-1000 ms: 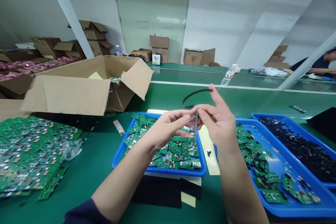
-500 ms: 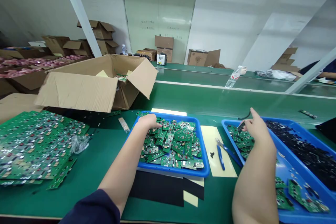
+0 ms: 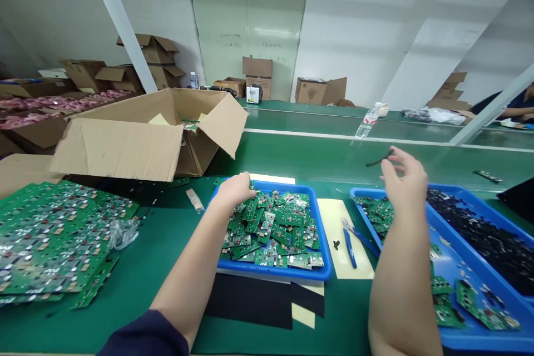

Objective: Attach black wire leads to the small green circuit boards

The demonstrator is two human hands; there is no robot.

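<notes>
My left hand (image 3: 236,191) is over the far left corner of a blue tray (image 3: 327,267) full of small green circuit boards (image 3: 267,228). Its fingers are pinched, and the edge of one circuit board (image 3: 252,184) shows at the fingertips. My right hand (image 3: 405,173) is raised above the far end of a second blue tray (image 3: 467,339), which holds more green boards (image 3: 379,212). A thin, slightly curved black strip (image 3: 379,160) sticks out leftward from its fingertips; its exact kind is unclear.
Blue-handled cutters (image 3: 350,247) lie on cream paper (image 3: 329,211) between the trays. Small black parts fill another blue tray (image 3: 479,222) at right. Large board panels (image 3: 54,239) are stacked left, before an open cardboard box (image 3: 125,147). A water bottle (image 3: 367,125) stands behind.
My right hand has risen, and the small board piece in it is out of sight; the black strip stays at its fingers. My left hand has lifted slightly, with a board edge now showing.
</notes>
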